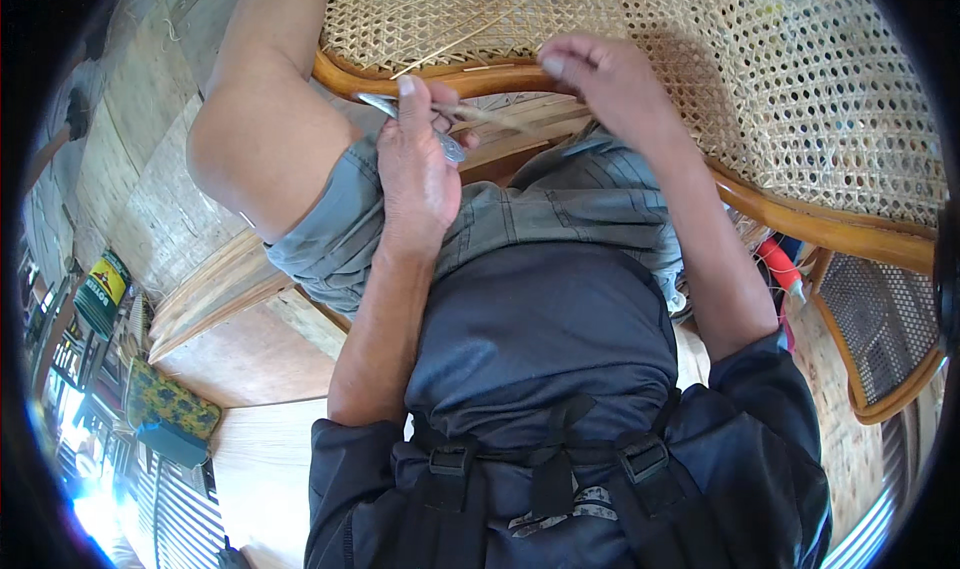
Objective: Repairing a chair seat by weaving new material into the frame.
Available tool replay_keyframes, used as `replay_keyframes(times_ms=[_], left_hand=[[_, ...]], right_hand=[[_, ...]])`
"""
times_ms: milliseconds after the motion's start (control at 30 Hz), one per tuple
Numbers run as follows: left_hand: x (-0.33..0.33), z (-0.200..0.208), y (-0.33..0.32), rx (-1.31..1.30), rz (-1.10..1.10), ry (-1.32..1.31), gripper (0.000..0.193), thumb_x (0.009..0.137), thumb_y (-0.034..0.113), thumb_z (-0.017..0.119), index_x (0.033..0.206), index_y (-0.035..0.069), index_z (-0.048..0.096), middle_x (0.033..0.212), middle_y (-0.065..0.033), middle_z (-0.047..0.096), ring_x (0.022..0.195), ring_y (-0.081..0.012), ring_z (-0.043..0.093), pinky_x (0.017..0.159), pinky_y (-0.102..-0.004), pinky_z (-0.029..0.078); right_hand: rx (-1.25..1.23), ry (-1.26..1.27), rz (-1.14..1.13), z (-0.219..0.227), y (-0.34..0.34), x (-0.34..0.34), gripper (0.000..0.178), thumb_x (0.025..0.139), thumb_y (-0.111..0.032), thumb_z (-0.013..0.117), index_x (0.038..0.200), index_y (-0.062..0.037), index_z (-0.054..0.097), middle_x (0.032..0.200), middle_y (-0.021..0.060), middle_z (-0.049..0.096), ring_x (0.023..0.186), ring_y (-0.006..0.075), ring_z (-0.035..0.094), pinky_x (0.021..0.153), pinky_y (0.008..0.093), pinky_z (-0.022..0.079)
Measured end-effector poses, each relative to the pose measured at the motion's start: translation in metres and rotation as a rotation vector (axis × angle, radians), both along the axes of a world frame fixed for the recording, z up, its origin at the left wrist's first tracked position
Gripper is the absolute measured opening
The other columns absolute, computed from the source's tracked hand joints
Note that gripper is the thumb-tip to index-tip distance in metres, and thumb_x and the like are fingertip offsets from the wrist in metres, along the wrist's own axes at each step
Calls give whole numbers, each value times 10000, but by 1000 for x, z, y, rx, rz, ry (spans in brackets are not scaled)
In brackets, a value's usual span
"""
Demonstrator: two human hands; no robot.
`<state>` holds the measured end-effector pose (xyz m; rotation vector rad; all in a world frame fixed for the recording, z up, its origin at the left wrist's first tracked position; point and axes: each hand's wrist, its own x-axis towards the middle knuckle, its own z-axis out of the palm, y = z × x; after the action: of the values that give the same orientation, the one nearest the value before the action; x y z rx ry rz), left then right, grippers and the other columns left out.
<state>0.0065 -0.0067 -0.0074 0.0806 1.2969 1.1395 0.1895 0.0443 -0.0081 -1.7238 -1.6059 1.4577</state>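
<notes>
A chair-like piece with a woven cane panel point(770, 79) and a curved, varnished wooden rim point(455, 76) lies across my lap. My left hand point(412, 174) is closed around a slim silvery metal tool point(452, 148), its narrow end poking out past the thumb beside the rim; its exact kind is hard to make out. Above that thumb, a loose pale cane strand point(470, 37) slants over the weave. A blurred strand point(500, 119) trails from the left fingers. My right hand point(618, 87) is at the rim, thumb and fingers pressed together; what they hold is hidden.
Another cane-panelled piece point(880, 319) with a wooden frame stands at the right, near a red-orange object point(780, 264). At the left are a wooden box-like seat point(260, 344), a green and yellow package point(103, 294) and a yellow patterned item point(170, 401).
</notes>
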Motion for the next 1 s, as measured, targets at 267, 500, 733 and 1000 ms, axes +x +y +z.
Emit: replay_keyframes(times_ms=[267,500,733,1000], left_hand=[[-7,-6,-3,59,-215,-33,364,950,405,444,767,93,478,805,-54,536,671,-172,562,547,-276,402],[-5,-9,-3,48,-258,14,361,956,381,435,764,79,480,792,-54,549,648,-157,565,533,-264,398],[-4,-5,-1,24,-271,15,330,948,371,459,772,94,489,806,-48,542,674,-159,558,555,-264,395],[-8,-2,-7,-5,-272,-6,337,941,381,464,775,89,494,803,-41,545,654,-149,552,547,-267,390]], right_hand=[[-248,-49,266,-20,48,-5,188,848,-152,577,988,-44,642,698,44,614,507,100,553,466,269,445],[30,-312,612,-25,60,-11,193,809,-69,544,976,-17,624,768,100,647,587,193,602,539,307,497],[-123,-443,657,-26,72,-16,209,759,-15,531,942,3,631,738,152,639,587,230,626,540,344,507],[-179,-518,693,-24,76,-26,187,718,9,528,887,34,601,665,153,621,533,222,620,492,343,491]])
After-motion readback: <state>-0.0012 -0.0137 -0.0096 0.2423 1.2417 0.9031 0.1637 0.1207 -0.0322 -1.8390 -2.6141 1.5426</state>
